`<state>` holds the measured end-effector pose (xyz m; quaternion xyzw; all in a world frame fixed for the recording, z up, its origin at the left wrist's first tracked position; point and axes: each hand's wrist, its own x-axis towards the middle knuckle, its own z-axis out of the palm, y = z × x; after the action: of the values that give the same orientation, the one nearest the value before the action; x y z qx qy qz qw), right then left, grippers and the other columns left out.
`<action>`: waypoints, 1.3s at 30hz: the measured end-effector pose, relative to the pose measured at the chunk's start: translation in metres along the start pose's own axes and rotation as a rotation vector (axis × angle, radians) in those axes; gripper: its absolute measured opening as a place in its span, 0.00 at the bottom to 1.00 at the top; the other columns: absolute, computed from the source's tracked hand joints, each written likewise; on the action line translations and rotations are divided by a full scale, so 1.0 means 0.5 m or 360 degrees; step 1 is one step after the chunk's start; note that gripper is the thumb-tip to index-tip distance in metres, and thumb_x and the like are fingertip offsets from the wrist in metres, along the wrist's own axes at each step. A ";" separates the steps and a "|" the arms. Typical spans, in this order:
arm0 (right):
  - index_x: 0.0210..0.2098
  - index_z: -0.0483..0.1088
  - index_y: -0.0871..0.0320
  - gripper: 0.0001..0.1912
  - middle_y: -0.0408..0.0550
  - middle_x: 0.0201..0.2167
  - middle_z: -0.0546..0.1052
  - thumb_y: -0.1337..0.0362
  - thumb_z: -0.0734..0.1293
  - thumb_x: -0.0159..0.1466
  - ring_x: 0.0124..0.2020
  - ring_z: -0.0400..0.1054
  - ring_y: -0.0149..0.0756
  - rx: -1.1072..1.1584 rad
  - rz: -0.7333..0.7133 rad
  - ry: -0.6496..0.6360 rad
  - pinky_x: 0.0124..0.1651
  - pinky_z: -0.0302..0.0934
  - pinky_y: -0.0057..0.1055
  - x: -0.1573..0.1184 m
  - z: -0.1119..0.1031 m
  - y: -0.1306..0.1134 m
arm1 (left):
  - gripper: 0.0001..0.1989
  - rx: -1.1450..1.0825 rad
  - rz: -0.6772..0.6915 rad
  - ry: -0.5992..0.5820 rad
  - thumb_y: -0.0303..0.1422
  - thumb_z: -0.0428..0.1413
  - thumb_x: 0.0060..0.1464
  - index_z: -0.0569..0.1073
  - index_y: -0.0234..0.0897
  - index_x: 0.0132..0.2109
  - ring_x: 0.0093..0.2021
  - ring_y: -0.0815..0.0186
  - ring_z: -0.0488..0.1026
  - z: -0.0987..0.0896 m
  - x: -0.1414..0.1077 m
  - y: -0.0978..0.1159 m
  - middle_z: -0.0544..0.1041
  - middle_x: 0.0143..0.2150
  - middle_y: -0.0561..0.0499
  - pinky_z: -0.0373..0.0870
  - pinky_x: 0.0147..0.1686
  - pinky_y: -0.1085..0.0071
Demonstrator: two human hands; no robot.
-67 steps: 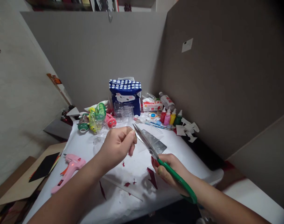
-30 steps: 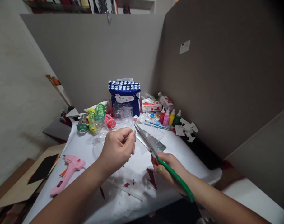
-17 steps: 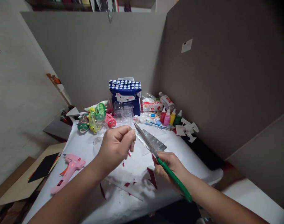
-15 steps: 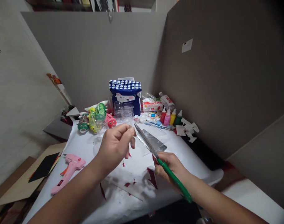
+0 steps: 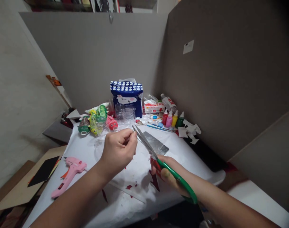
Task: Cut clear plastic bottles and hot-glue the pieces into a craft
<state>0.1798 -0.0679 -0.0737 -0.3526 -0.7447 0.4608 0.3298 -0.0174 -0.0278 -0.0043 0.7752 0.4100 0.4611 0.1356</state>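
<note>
My right hand grips a pair of scissors with long metal blades and green-and-red handles. The blades are slightly apart and point up and left, their tips close by my left fingers. Thumb and fingers of my left hand are pinched together, and what they hold, if anything, is too small or too transparent to make out. Behind the blades lies a grey flat sheet on the white-covered table. Dark red scraps are scattered below my hands, beside a thin clear stick.
A pink glue gun lies at the left. Farther back are coloured plastic bottles, clear cups, a blue bag, a tissue pack, paint bottles, brushes and white paper scraps. Grey panels enclose the table.
The scissors have opened a little, their handles now spread and red showing. Their tips and my right hand shifted slightly left. My left hand's fingers have closed into a tighter pinch.
</note>
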 end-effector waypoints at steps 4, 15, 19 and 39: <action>0.26 0.59 0.56 0.33 0.42 0.21 0.63 0.30 0.55 0.58 0.23 0.55 0.30 0.0006 0.0150 0.0043 0.26 0.55 0.27 0.009 0.004 -0.028 | 0.21 -0.0053 0.0052 0.0058 0.30 0.50 0.59 0.63 0.37 0.17 0.12 0.76 0.57 0.004 -0.003 -0.010 0.62 0.13 0.57 0.52 0.15 0.74; 0.22 0.61 0.57 0.24 0.45 0.22 0.67 0.44 0.64 0.60 0.24 0.60 0.31 0.0058 0.0217 0.0174 0.24 0.53 0.26 -0.003 0.004 0.013 | 0.21 -0.0072 0.0107 0.0118 0.30 0.50 0.60 0.63 0.37 0.17 0.12 0.75 0.56 0.007 -0.011 0.000 0.60 0.12 0.58 0.53 0.16 0.73; 0.20 0.61 0.57 0.21 0.44 0.19 0.66 0.48 0.65 0.59 0.22 0.60 0.30 0.0091 0.0190 0.0239 0.23 0.53 0.26 0.001 0.014 0.023 | 0.20 -0.0112 -0.0012 0.0006 0.32 0.48 0.61 0.63 0.37 0.20 0.12 0.76 0.58 0.007 -0.007 -0.003 0.62 0.13 0.58 0.55 0.16 0.75; 0.31 0.62 0.57 0.36 0.45 0.26 0.68 0.28 0.53 0.58 0.26 0.62 0.33 -0.0016 -0.0150 0.0307 0.28 0.58 0.30 0.016 0.011 0.017 | 0.20 -0.0074 0.0213 0.0063 0.26 0.51 0.55 0.53 0.37 0.18 0.16 0.77 0.49 0.023 -0.010 0.003 0.51 0.15 0.60 0.48 0.16 0.77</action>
<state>0.1727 -0.0611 -0.0821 -0.3616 -0.7275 0.4050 0.4194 -0.0082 -0.0305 -0.0128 0.7883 0.3491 0.4937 0.1142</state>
